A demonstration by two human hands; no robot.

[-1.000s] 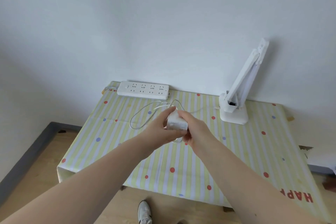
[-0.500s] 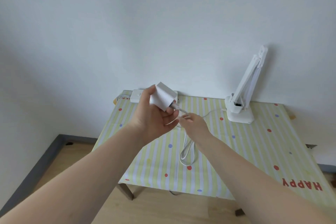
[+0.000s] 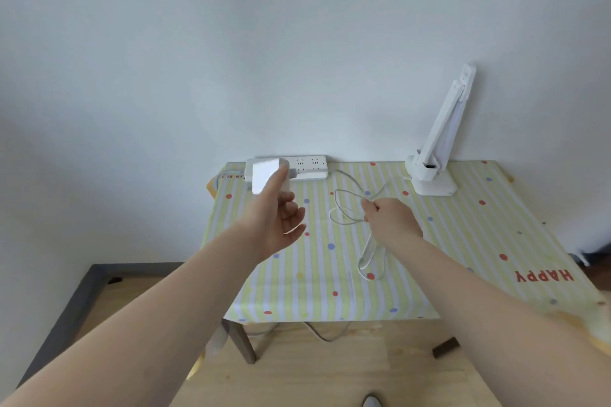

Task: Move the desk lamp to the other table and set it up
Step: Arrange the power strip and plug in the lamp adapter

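The white desk lamp [image 3: 438,139] stands folded upright at the back right of the table [image 3: 463,241], which has a yellow striped, dotted cloth. Its white cable [image 3: 342,220] loops across the cloth. My left hand [image 3: 281,221] grips the white power adapter [image 3: 264,175] just in front of the left end of the white power strip [image 3: 309,167] by the wall. Whether the adapter touches the strip I cannot tell. My right hand [image 3: 390,218] pinches the cable near mid-table, with a loop hanging below it.
The table stands against a white wall. A table leg [image 3: 244,344] and a loose cord [image 3: 320,334] show below its front edge, on the wooden floor. A dark skirting board [image 3: 62,314] runs along the left wall. My shoe [image 3: 372,401] is at the bottom.
My left hand carried the adapter from mid-table up and back to the power strip. My right hand let go of the adapter and now pinches the unwound cable to the right.
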